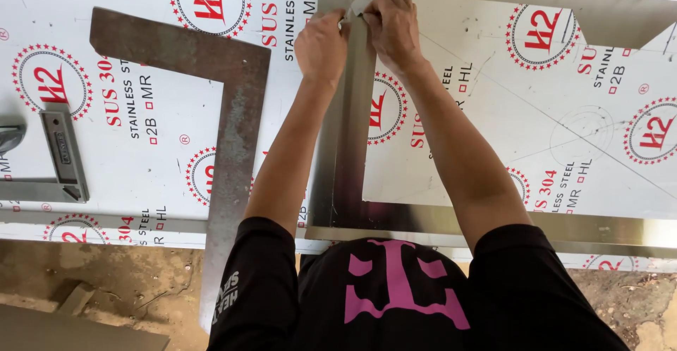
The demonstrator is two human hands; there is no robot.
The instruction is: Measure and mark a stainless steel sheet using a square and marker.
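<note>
Protective film is pinched and lifted at the top of a bare steel frame strip by both hands.

The left hand (pixel 321 46) and right hand (pixel 392 30) are held side by side at twelve o'clock, fingers pressed together on a curled flap of film (pixel 361 2) at the upper end of the upright metal strip (pixel 345 132). That strip runs down toward six o'clock and meets a horizontal strip (pixel 564 227) stretching to three o'clock. Under both, film-covered stainless sheets (pixel 493 132) printed in red and black are spread. A large rusty steel square (pixel 236 111) is laid at nine to ten o'clock, and a smaller try square (pixel 62 150) lies well apart at nine o'clock. Bare dirt floor (pixel 120 280) is seen at seven o'clock.
</note>
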